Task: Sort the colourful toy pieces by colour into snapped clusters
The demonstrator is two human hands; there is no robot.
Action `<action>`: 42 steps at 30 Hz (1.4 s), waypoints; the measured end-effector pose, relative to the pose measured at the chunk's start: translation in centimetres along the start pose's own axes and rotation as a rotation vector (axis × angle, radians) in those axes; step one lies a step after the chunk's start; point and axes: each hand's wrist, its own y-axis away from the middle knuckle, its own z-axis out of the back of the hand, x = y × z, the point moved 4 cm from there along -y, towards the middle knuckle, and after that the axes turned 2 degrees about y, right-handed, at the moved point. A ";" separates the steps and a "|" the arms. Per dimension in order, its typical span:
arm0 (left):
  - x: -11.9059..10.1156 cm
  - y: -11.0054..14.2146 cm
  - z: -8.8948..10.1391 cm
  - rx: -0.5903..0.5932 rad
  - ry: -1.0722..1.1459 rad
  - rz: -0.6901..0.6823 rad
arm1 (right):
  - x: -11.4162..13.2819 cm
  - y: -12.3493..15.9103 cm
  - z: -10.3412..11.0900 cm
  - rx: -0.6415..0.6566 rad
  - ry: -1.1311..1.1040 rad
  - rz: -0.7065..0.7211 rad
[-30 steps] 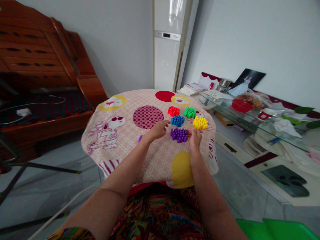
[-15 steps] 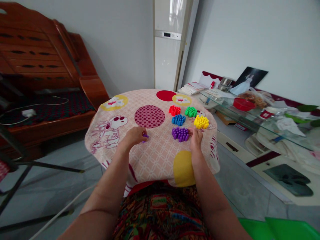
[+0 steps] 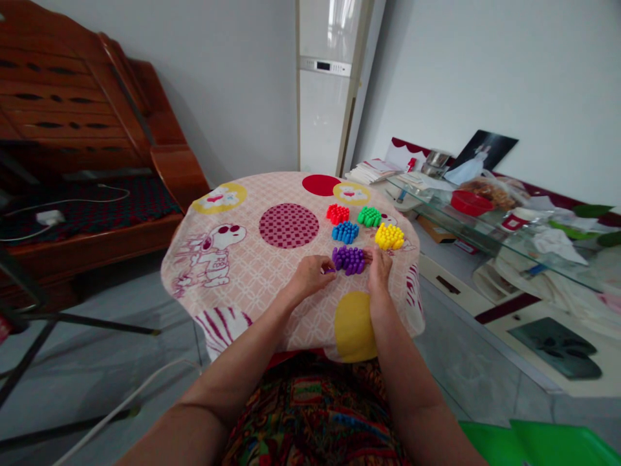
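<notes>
Pinched in the fingertips of my left hand (image 3: 313, 275) is a small purple piece (image 3: 330, 270), close to the left side of a purple cluster of small rounded pegs (image 3: 348, 260). At the right side of that cluster is my right hand (image 3: 381, 266), fingers stretched out against the pegs and partly hidden. Further back sit similar groups: blue pegs (image 3: 345, 232), red pegs (image 3: 337, 213), green pegs (image 3: 369, 217) and yellow pegs (image 3: 389, 237). The exact shape of the single pieces is too small to make out.
A patterned cloth covers the round table (image 3: 286, 291). To the right, a glass-topped cabinet (image 3: 528, 252) carries papers, a red bowl (image 3: 471, 202) and a cup (image 3: 517, 220). A wooden bench (image 3: 72, 129) stands at the left, and a white cable (image 3: 130, 395) runs across the floor.
My left hand has moved right across the cloth with the purple piece, up beside the purple cluster. My right hand stays at the cluster's right side.
</notes>
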 end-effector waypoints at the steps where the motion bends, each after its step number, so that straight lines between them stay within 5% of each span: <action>1: -0.2 0.0 -0.4 -0.011 -0.016 0.007 | 0.0 0.0 0.0 0.002 0.000 -0.006; 17: -1.0 0.1 -2.5 -0.089 -0.182 0.009 | 0.0 0.1 0.0 0.003 -0.016 -0.007; 42: -0.3 -1.0 -1.8 -0.177 -0.086 -0.031 | 0.2 0.1 -0.1 0.004 -0.005 -0.023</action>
